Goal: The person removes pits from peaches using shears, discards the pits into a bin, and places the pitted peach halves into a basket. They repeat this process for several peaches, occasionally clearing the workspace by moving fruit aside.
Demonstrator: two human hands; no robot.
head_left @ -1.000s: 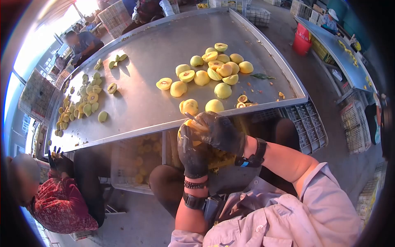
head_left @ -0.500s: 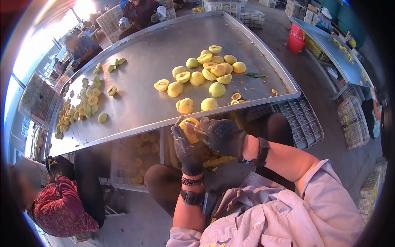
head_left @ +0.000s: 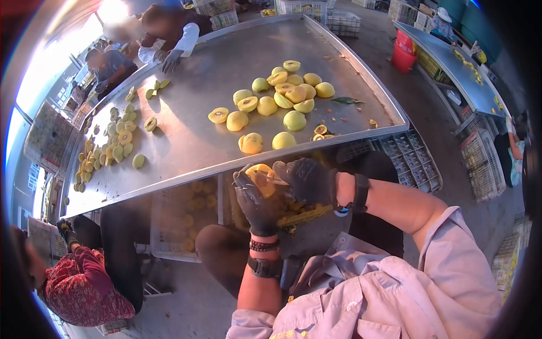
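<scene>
My left hand (head_left: 253,204), in a dark glove, is closed around a yellow peach half (head_left: 259,176) just below the table's near edge. Its orange cut face is turned up. In my gloved right hand (head_left: 307,179) is a thin tool (head_left: 275,180), its end at the peach's cut face; the fingers hide most of it. Beyond my hands, a whole-looking yellow peach (head_left: 250,143) and a greener peach (head_left: 283,140) lie on the metal table (head_left: 186,121). Behind them is a pile of peaches (head_left: 282,93), several with cut faces showing.
More peach halves (head_left: 116,135) spread over the table's left side. Scraps (head_left: 320,131) and a leaf (head_left: 346,100) lie at right. Crates (head_left: 409,164) stand below the table. One co-worker (head_left: 90,277) sits at left; another leans over the far edge, gloved hand (head_left: 171,60) on it.
The peach half has turned so more of its cut face shows, with the tool still at it. At the far edge, a co-worker has leaned in and reached onto the table. My view shifted slightly.
</scene>
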